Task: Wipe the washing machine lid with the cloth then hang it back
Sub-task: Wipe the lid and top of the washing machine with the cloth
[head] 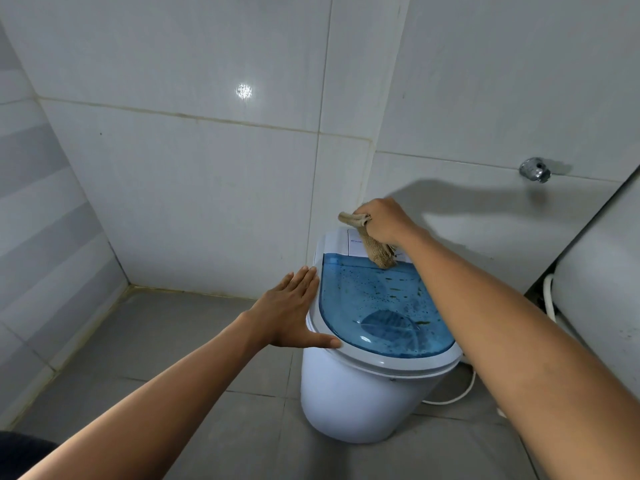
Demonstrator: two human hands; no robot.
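Head view of a tiled corner. Glossy white wall tiles (194,188), large and rectangular with thin discoloured grout lines, fill the upper two thirds of the frame; one bright light reflection sits at upper centre. The floor (194,330) is matte grey tile, crossing the lower frame.

One washing machine (360,400) stands on the floor at lower centre-right: a small, smooth white plastic tub with a rounded body. Its lid (384,306) is translucent blue plastic, D-shaped, set in a white rim and speckled with dark spots and droplets. A white control panel lies along the lid's far edge.

Two bare forearms enter from the bottom corners. The left hand (294,310) lies flat against the machine's left rim, fingers (304,277) straight and together, thumb spread along the front edge, holding nothing. The right hand (382,221), at centre-right, has its fingers clamped on one cloth (375,245).

The cloth is beige, coarse-woven and bunched into a rope-like twist; its lower end touches the far edge of the lid beside the control panel.

One white hose (465,389) curves on the floor behind the machine. One chrome tap (535,170), round and shiny, projects from the wall at upper right.
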